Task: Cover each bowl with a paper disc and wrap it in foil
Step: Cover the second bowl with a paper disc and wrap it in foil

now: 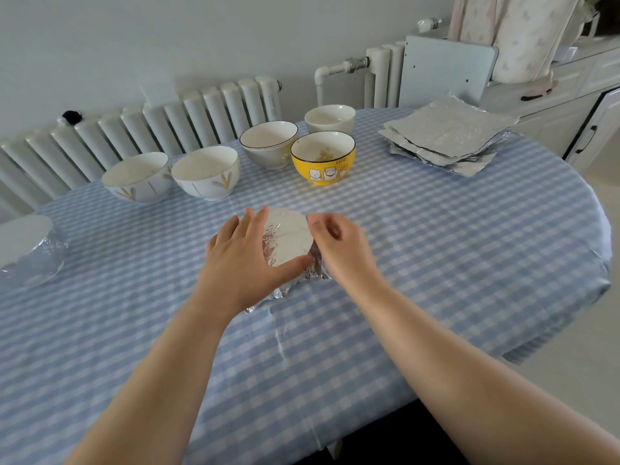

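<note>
Bowl being wrapped (290, 241): mid-table, on the blue checked cloth, white paper disc on top, crinkled foil (315, 271) drawn up its sides and trailing toward the person.
Left hand (241, 260): fingers spread and curved round the bowl's left side, thumb lying along its near edge against the foil.
Right hand (339, 245): blurred; fingers bent at the bowl's right rim, whether they pinch the foil cannot be told.
Yellow bowl (322, 158): uncovered, behind the wrapped one; cartoon cats on its side, small writing near the rim too small to read.
Other bowls: four uncovered, two with leaf patterns (205, 172), along the far edge.
Foil sheets (448, 135): stacked flat, far right of the table (469, 246).
Wrapped bowl (27, 248): left edge, paper-topped, foil round it.
</note>
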A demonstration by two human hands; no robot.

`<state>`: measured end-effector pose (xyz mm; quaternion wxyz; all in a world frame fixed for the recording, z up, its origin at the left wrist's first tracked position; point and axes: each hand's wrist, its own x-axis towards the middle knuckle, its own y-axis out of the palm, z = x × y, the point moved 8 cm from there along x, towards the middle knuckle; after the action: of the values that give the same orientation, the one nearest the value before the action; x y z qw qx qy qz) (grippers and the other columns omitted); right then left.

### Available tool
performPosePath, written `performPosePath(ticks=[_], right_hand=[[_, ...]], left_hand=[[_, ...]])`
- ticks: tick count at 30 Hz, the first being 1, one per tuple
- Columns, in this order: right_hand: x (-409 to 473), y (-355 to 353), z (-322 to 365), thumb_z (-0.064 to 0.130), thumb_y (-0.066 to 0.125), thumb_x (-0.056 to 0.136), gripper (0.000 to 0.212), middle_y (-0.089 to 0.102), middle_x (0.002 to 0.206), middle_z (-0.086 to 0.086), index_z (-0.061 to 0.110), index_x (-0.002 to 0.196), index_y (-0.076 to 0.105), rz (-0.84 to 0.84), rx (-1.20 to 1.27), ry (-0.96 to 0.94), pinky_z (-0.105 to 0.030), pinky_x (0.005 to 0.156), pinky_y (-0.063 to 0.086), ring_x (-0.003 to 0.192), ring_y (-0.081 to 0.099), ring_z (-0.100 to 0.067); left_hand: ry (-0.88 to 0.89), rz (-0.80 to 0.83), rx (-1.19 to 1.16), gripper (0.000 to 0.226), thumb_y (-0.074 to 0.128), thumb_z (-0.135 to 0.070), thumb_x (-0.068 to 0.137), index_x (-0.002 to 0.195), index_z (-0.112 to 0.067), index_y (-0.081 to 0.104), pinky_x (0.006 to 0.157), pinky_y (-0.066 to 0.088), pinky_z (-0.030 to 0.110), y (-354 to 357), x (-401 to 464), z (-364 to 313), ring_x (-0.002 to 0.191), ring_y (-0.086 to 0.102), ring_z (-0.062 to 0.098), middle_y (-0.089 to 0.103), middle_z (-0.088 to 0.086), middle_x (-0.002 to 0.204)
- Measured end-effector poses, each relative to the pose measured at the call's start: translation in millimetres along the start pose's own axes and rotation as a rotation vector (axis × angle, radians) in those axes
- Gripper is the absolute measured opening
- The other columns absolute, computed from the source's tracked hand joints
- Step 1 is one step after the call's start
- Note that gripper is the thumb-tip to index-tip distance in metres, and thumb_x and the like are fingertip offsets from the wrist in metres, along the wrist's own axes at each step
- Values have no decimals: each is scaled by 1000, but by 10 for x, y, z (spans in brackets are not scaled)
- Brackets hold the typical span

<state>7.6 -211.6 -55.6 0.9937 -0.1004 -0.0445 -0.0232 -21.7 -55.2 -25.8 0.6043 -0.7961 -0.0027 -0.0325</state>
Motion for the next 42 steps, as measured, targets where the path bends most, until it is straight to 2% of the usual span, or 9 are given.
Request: performPosePath(ticks=[3, 6, 12, 17, 21, 24, 31, 35, 42], right_hand=[[-85, 33, -90, 38, 58, 97, 23, 66, 89, 18, 20, 109, 67, -34, 20, -6, -5, 61, 44, 78, 61, 9], [-117, 55, -140, 39, 58, 97, 21, 70, 87, 11, 21, 102, 67, -53, 94, 41, -18, 64, 48, 78, 65, -1], [-117, 69, -237, 45, 56, 96, 21, 68, 90, 11, 26, 91, 62, -63, 107, 103, -18, 65, 43, 83, 63, -3], [-68, 76, -274, 40, 61, 94, 21, 60, 73, 10, 20, 88, 63, -13, 202, 166, -9, 45, 37, 49, 52, 9], [126, 70, -208, 40, 69, 89, 22, 68, 73, 3, 19, 81, 67, 75, 178, 183, -32, 66, 53, 66, 64, -10], [217, 101, -227, 44, 70, 85, 25, 71, 74, 3, 19, 80, 68, 156, 151, 196, -44, 79, 56, 71, 66, -16], [71, 101, -289, 40, 51, 100, 47, 52, 58, 2, 9, 66, 57, 1, 88, 143, -31, 58, 36, 57, 46, -12], [6, 165, -414, 41, 55, 98, 35, 67, 73, 2, 9, 86, 66, -70, 305, 225, -29, 68, 50, 69, 63, -11], [-16, 153, -405, 38, 59, 97, 34, 68, 79, -3, 6, 91, 67, -96, 301, 259, -35, 76, 53, 73, 62, -14]], left_hand=[[-8, 3, 7, 110, 45, -85, 71, 157, -26, 10, 120, 10, 45, -7, 4, -8, 152, 6, 22, 10, 0, 165], [13, 29, 38, 110, 44, -86, 70, 157, -27, 9, 120, 11, 45, -16, 15, -2, 151, 6, 22, 9, -1, 165], [87, 247, 76, 132, 38, -101, 45, 156, -38, 1, 121, 12, 48, -17, 98, 140, 150, -3, 12, -1, -10, 165], [59, 163, -109, 132, 54, -92, 46, 156, -37, 6, 121, 17, 47, 13, 79, 207, 147, -2, 7, 5, -14, 164], [-49, 71, -112, 122, 63, -82, 61, 157, -32, 6, 119, 18, 46, 27, 43, 137, 147, 1, 14, 9, -8, 164], [-76, 24, -39, 125, 50, -90, 57, 157, -29, 5, 118, 20, 45, 13, -1, 77, 147, 7, 21, 12, -3, 164], [3, 30, 193, 136, 16, -102, 47, 157, -23, -1, 122, 1, 45, 15, 74, 79, 150, 4, 29, 14, 10, 163], [-12, 30, 76, 134, 30, -98, 52, 157, -22, 0, 121, 10, 43, 28, 49, 78, 150, 7, 26, 11, 8, 163], [-5, 8, 22, 129, 38, -93, 54, 157, -24, 2, 120, 12, 43, 26, 48, 109, 149, 8, 26, 11, 6, 163]])
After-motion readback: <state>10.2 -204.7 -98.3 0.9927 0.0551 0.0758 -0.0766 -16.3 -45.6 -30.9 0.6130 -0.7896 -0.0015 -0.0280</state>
